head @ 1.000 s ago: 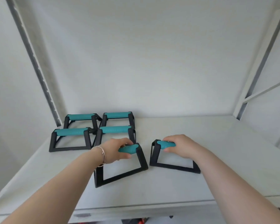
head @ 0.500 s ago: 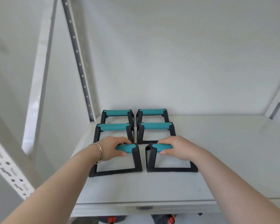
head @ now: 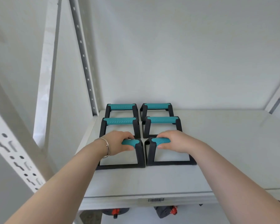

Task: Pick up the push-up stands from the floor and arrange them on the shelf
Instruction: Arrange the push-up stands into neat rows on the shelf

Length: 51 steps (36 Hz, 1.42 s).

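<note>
A: Six push-up stands sat on the shelf (head: 217, 143), in two columns of three toward its left edge. Each had a black frame and a teal grip.

B: Where were the hands?

A: On the front pair. The left hand (head: 118, 143) was curled tight around the teal grip of the front-left stand (head: 140, 157), fingers over the top and thumb beneath. The right hand (head: 174, 141) was wrapped the same way around the grip of the front-right stand (head: 149, 152). Both bases looked flat on the shelf, and the two frames stood just beside each other, nearly touching.

B: And the others?

A: The middle-left stand (head: 120, 121) and middle-right stand (head: 162, 119) stood directly behind the front pair, then the back-left stand (head: 121, 106) and back-right stand (head: 157, 106) stood near the back edge, by the wall.

B: Any writing?

A: A barcode label (head: 155, 199) was stuck on the shelf's front edge; its print was too small to read. The left wrist wore a thin bracelet (head: 107, 147).

B: Anything below?

A: Two dark objects with red parts (head: 172, 210) showed under the front edge, too cut off to identify. A perforated upright (head: 86, 62) rose at the shelf's back-left corner.
</note>
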Each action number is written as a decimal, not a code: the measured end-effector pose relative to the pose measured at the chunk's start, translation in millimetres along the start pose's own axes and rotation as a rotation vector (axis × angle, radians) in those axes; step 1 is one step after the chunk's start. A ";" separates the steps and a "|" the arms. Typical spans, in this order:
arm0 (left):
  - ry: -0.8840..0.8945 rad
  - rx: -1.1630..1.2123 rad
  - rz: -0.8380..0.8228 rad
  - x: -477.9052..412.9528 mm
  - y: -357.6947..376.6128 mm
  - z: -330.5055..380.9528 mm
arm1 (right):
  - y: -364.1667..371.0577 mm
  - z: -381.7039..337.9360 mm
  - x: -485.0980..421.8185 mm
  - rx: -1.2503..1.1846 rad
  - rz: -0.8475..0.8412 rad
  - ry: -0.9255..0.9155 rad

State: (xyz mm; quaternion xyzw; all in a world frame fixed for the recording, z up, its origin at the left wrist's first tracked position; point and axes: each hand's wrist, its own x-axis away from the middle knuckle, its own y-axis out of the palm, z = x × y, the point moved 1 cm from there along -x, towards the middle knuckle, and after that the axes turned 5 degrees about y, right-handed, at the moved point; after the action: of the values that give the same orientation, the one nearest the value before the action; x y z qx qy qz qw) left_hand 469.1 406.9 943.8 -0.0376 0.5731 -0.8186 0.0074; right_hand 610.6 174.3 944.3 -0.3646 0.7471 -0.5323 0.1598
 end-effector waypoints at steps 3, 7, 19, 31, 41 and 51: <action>-0.009 -0.064 0.055 -1.4 4.7 9.3 | 4.4 -9.3 -1.3 0.021 0.027 0.020; -0.020 -0.071 0.076 -1.5 10.0 9.6 | 8.0 -13.7 -1.6 0.026 0.056 0.037; -0.018 -0.060 0.069 -2.9 8.5 5.5 | 5.3 -7.6 -6.5 -0.057 0.023 0.053; 0.010 -0.133 0.126 -2.5 11.3 -1.3 | 6.4 -9.1 -7.4 -0.006 0.052 0.024; 0.028 -0.139 0.138 -1.2 11.9 -2.7 | 7.2 -6.6 -5.5 -0.005 0.051 0.027; 0.000 -0.150 0.137 -3.8 12.5 -1.9 | 10.7 -6.0 -5.6 0.003 0.085 0.040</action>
State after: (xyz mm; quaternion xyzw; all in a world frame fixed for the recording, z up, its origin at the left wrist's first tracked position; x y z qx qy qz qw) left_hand 472.3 404.5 931.2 0.0012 0.6339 -0.7710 0.0606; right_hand 606.6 184.2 936.1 -0.3217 0.7642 -0.5332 0.1680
